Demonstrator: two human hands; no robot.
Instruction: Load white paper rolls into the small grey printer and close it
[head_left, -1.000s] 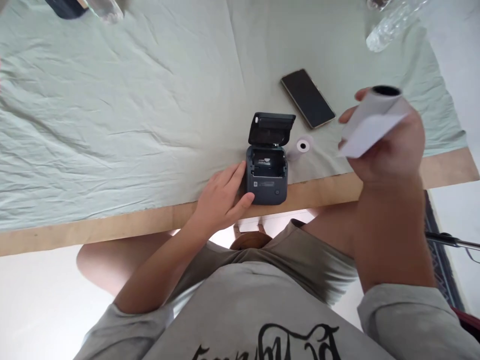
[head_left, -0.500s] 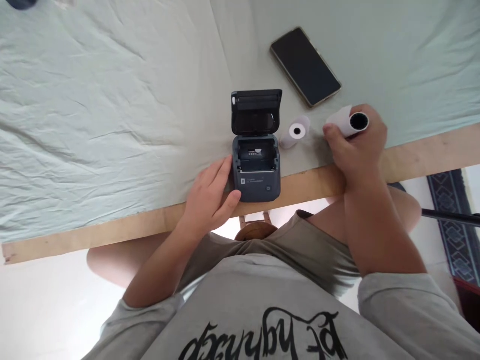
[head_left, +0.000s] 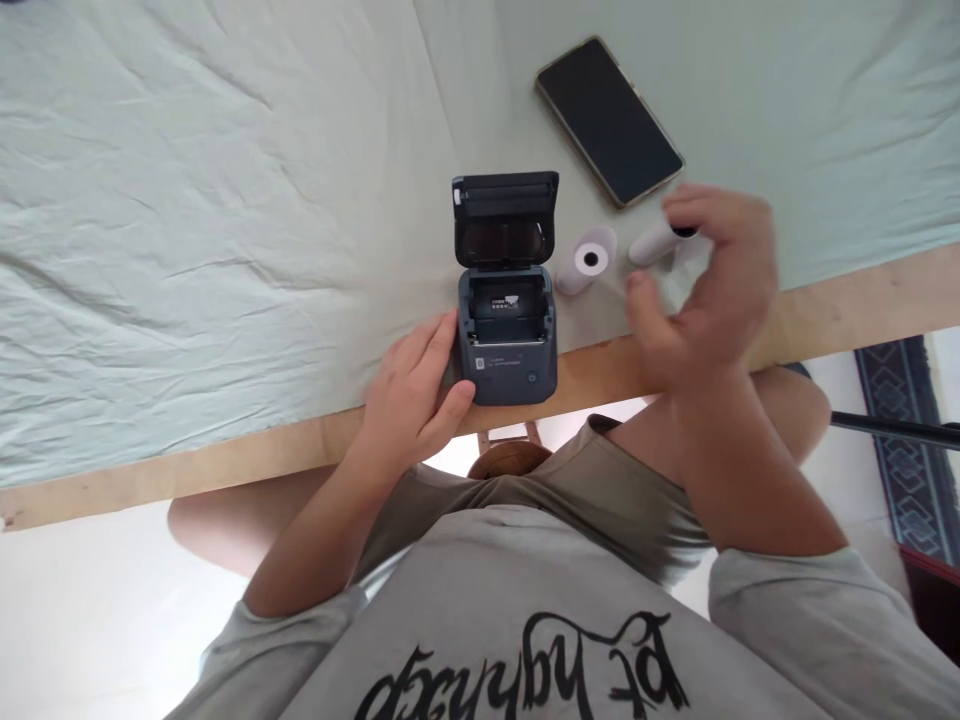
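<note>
A small dark label printer [head_left: 508,380] stands at the table's front edge with its lid [head_left: 505,215] tipped up and back. Its paper bay looks bare apart from a printed sticker inside. My left hand [head_left: 409,390] lies along the printer's left side, fingers stretched out, thumb at the lower left corner. To the right of the printer, a white paper roll [head_left: 577,275] stands with its loose end curling away. A second white roll [head_left: 654,243] with a dark core stands further right. Around it, my right hand [head_left: 716,275] is slightly blurred, with thumb and fingers spread apart.
A phone [head_left: 611,120] with a dark screen lies behind the rolls. Pale green wrinkled cloth [head_left: 225,200] covers the table, leaving a wooden strip [head_left: 300,445] along the front edge. A stool [head_left: 510,458] shows below, and a patterned dark rug [head_left: 904,450] at the right.
My right hand has let go of the dark-cored roll, and its fingers have opened. That roll now stands slightly further left, nearer the other roll. My left hand stays by the printer.
</note>
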